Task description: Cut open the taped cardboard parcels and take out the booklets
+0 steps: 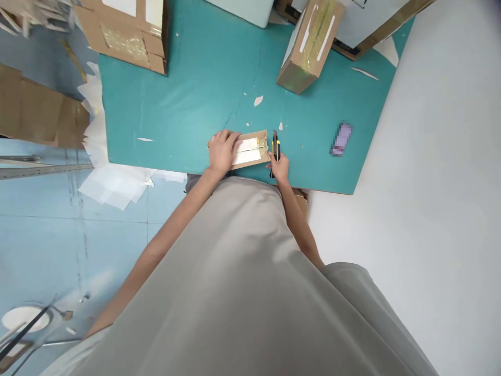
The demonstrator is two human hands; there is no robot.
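Note:
A small flat cardboard box (250,157) with white labels and shiny tape at its right end lies at the near edge of the green table (188,109). My left hand (221,150) grips the box's left part, its fingers curled over the top. In my right hand (279,168) is a black and yellow utility knife (276,147), held roughly upright in the picture just beside the taped end. The fingertips of that hand are close to the box's corner; whether they touch it I cannot tell.
A taped carton (311,47) stands at the back right, another (131,34) at the back left. A blurred purple item (342,139) lies to the right. Paper scraps dot the table, and white sheets (117,185) hang off its left edge.

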